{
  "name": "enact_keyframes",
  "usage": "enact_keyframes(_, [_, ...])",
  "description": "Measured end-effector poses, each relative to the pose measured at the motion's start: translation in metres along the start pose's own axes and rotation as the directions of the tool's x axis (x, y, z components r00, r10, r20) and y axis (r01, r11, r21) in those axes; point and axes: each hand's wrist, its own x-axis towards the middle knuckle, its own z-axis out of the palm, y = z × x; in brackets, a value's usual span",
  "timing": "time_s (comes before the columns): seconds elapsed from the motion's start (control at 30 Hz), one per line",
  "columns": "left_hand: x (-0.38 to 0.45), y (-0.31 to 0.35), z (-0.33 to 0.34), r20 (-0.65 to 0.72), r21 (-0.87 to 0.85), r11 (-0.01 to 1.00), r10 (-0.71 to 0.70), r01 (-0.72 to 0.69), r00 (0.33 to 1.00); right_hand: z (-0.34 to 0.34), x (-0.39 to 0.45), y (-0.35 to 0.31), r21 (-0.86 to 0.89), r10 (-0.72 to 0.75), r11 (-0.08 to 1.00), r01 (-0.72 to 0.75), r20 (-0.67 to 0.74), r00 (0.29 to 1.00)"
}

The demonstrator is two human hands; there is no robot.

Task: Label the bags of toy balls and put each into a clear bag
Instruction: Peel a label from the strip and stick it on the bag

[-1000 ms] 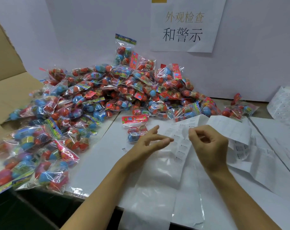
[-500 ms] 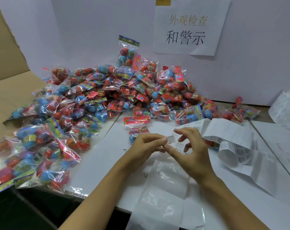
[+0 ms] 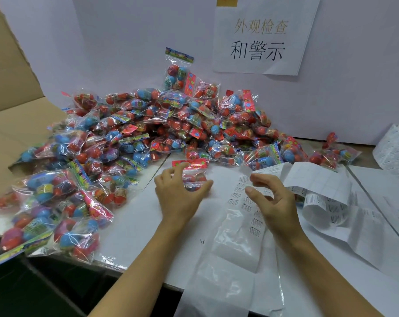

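Now the left hand (image 3: 180, 197) curls its fingers around one bag of balls (image 3: 195, 177) on the table (image 3: 134, 227), keeping it steady. Just right of those fingers, the right hand (image 3: 271, 202) pinches a small sticker (image 3: 259, 189), likely ready to stick on the bag.

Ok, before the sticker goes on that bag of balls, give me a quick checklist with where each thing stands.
1. Small white warning label peeled and pinched by right hand: ok.
2. Left hand around the red-topped clear bag of toy balls: ok.
3. Label touching bag: not ok, still apart.
4. Bag face flat: cannot tell.
5. Flat clear plastic bags within reach: ok.
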Motion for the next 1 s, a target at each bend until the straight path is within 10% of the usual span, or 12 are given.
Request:
enact_keyframes(0.13, [0.003,-0.009,-0.001,0.239,0.229,0.969,-0.151,0.095,0.959,0.002,-0.001,0.0,0.057,0.01,0.998,-0.011,0.026,1.0])
enact_keyframes(0.33, [-0.005,0.006,-0.002,0.23,-0.45,0.889,0.209,-0.086,0.951,0.004,-0.002,0.002,0.103,0.031,0.994,-0.033,0.022,0.999])
enact_keyframes(0.5, [-0.023,0.018,0.004,0.376,-0.59,0.791,0.447,-0.162,0.812,-0.001,0.003,0.005,0.224,0.122,0.969,-0.106,-0.056,0.991])
enact_keyframes(0.73, [-0.019,0.027,0.0,0.546,-0.651,0.681,0.112,0.336,0.83,-0.001,0.004,0.009,0.266,0.094,0.958,-0.105,0.052,0.994])
enact_keyframes(1.0, [-0.018,0.027,-0.005,0.554,-0.617,0.731,0.139,0.293,0.821,0.003,0.003,0.004,0.272,0.134,0.954,-0.13,0.005,0.991])
